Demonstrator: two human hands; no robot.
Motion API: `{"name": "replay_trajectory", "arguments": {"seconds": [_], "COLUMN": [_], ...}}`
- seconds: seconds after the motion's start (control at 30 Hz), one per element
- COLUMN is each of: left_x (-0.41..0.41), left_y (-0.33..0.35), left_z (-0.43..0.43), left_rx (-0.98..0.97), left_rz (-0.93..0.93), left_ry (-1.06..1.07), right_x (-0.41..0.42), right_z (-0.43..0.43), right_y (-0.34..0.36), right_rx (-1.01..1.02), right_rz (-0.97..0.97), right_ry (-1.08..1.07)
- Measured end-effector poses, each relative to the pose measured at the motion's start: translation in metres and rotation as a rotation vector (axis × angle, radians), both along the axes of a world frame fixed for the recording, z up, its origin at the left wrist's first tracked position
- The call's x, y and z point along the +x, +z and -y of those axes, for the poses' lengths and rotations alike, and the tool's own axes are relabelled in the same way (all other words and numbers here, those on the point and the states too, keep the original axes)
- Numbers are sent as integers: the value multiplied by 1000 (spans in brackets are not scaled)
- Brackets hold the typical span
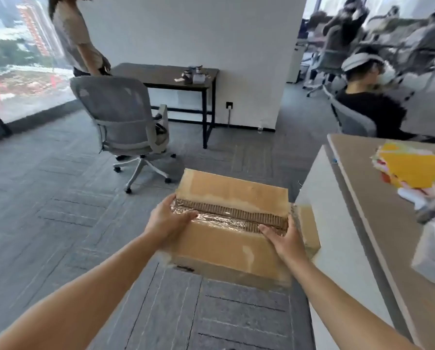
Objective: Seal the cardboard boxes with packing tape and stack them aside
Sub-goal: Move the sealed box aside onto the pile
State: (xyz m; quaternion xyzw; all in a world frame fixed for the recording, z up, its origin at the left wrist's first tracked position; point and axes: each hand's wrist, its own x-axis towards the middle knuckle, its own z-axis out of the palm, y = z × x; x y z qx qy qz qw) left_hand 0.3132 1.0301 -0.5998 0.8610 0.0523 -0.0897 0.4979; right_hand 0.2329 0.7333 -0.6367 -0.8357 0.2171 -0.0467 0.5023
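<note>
**Head view**

- Located the cardboard box (224, 246) low in the middle of the frame, above the grey carpet (60, 198) and just beside the white side panel (337, 223) of a desk on the right.
- Could not confirm whether it rested on something or was carried clear of the floor.
- Noted the left hand (167, 221) at the box's left end, fingers laid nearly straight across the top, tips on the packing tape (226, 219), thumb against the far flap.
- Noted the right hand (282, 236) at the right end, fingers extended flat on the top beside the tape's end. Could not see the thumb.
- Found neither hand closed around anything.
- Recorded the clear tape running along the centre seam, glossy and crinkled, over a torn band of exposed corrugation.
- Saw no tape roll or dispenser.
- Saw a further cardboard piece (309, 228) just beyond the right hand. Could not tell box from flap.

**Progress**

- Judged the top seam of this box taped, or nearly so.
- Judged the remaining work to be pressing the strip down and placing the box on a stack.
- Could not determine how many other boxes awaited sealing.
</note>
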Motion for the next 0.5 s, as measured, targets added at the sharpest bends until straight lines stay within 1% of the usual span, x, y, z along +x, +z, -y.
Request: {"name": "replay_trajectory", "arguments": {"seconds": [0.13, 0.27, 0.5], "left_x": [56, 94, 150], "left_y": [-13, -27, -66], "left_z": [51, 112, 212], "left_rx": [40, 91, 102], "left_rz": [-5, -8, -42], "left_ry": [-212, -385, -696], "right_x": [-6, -11, -17], "right_z": [20, 46, 85], "right_y": [-17, -40, -71], "right_rx": [41, 87, 183], "right_rz": [-10, -11, -46], "right_ry": [-237, -443, -704]}}
